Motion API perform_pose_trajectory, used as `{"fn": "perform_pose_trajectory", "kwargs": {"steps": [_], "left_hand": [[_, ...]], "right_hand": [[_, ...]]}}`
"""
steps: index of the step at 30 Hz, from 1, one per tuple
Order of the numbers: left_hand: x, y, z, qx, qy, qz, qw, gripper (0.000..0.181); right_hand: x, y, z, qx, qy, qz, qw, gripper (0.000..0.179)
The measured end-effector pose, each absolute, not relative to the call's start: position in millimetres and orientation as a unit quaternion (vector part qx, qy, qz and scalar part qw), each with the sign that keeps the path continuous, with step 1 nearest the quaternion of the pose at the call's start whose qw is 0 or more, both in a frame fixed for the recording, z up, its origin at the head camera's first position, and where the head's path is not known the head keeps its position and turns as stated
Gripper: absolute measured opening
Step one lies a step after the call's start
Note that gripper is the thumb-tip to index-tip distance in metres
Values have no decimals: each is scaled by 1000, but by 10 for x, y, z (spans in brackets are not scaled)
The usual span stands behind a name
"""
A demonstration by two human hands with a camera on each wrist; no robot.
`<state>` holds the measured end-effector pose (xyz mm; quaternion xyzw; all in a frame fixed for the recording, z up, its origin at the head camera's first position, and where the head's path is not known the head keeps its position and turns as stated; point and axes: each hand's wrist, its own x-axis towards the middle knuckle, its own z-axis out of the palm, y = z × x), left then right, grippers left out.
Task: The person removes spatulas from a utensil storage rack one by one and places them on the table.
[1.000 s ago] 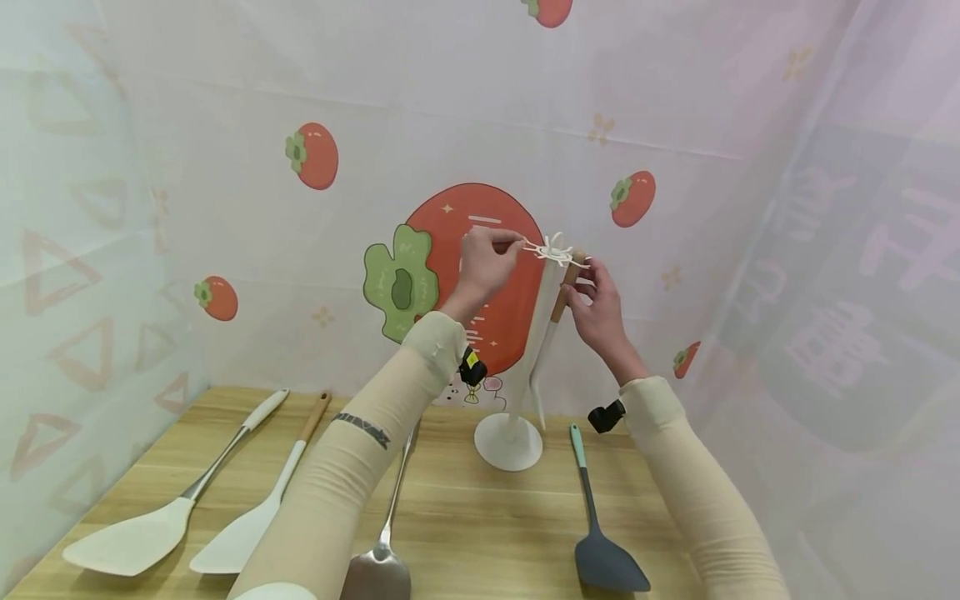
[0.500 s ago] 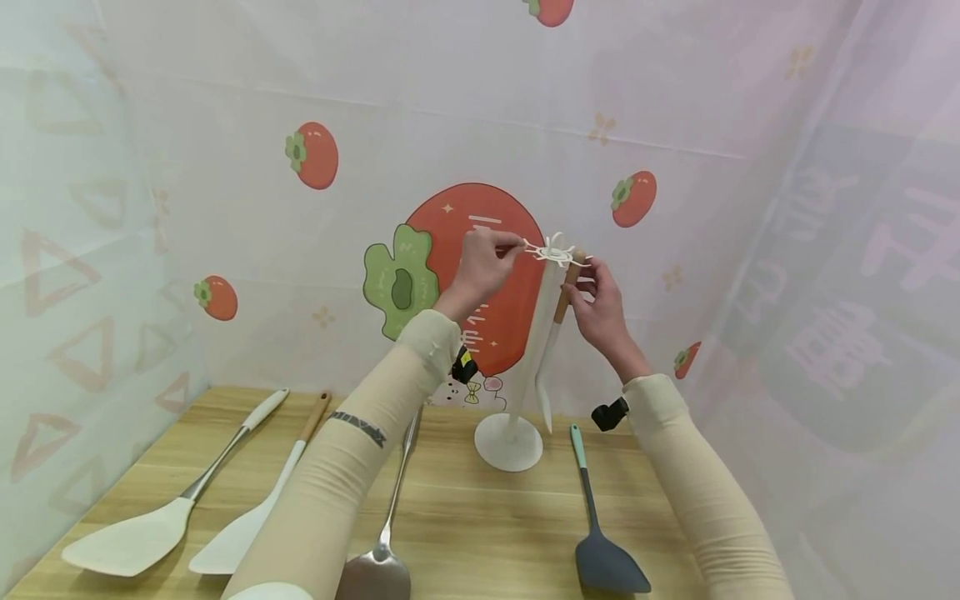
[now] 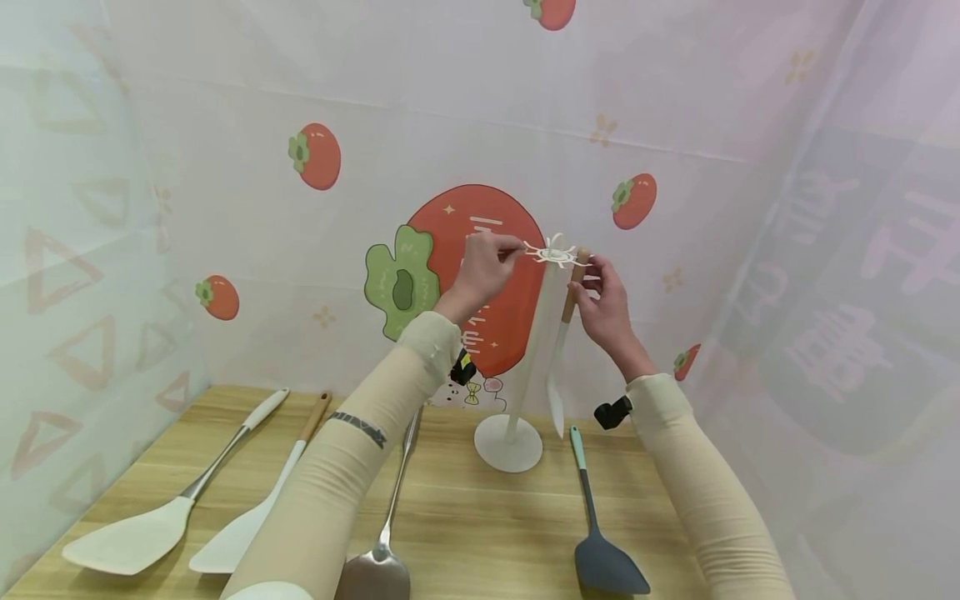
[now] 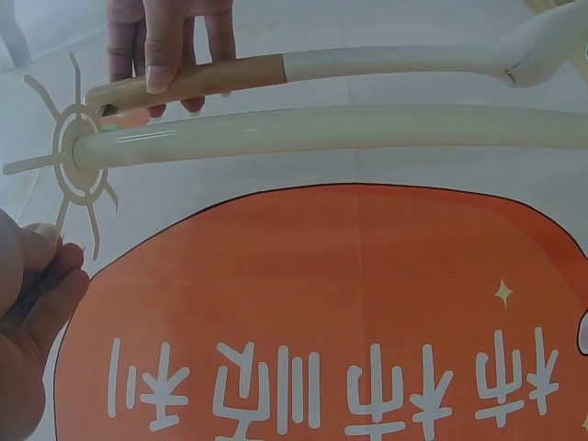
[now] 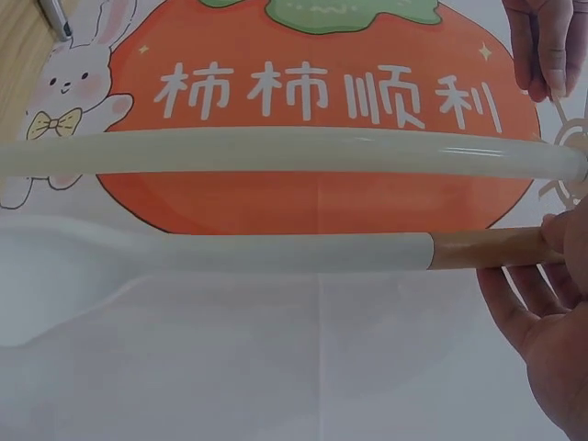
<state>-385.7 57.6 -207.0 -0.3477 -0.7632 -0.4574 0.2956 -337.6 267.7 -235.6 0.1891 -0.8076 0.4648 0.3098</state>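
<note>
A white utensil stand has a round base [image 3: 508,443], a tall pole [image 4: 349,130] and a ring of hooks [image 3: 557,255] at its top. My left hand [image 3: 482,271] pinches one hook on the ring's left side, as the left wrist view also shows. My right hand [image 3: 603,307] grips the wooden handle of a white spatula [image 5: 303,253] between thumb and fingers. The spatula hangs blade down, right of the pole and apart from it. Its handle end is beside the hook ring; in the left wrist view I cannot tell whether it is on a hook.
On the wooden table [image 3: 465,517] lie a white spatula with a white handle [image 3: 135,533], another white one with a wooden handle [image 3: 243,529], a metal spatula [image 3: 378,571] and a dark grey spatula [image 3: 603,562]. A printed cloth [image 3: 420,108] backs the table.
The right hand and the spatula have shifted slightly right, and the spatula's blade has swung right, away from the pole. The left hand stays on its hook.
</note>
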Motion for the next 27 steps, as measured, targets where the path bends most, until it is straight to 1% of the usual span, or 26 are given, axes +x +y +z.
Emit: {"fn": "perform_pose_trajectory", "kwargs": {"steps": [4,10,17,23,27], "left_hand": [[-3870,584,-2068,-355,-760,-450,307,16],[-3897,613,-2083,-358,-763,-432,321,16],[-3894,652,-2103,-361,-764,-416,336,16],[-3862,643,-2097,-366,-770,-380,358,13],[-3852,617,-2099,-369,-774,-353,373,16]], "right_hand": [[-3247,2635,-2247,188,-805,465,317,46],[-3230,2694,-2216,186,-792,475,336,46],[-3204,2769,-2224,179,-796,465,345,47],[-3153,2822,-2240,167,-803,458,342,46],[-3121,2819,-2246,165,-805,460,337,46]]}}
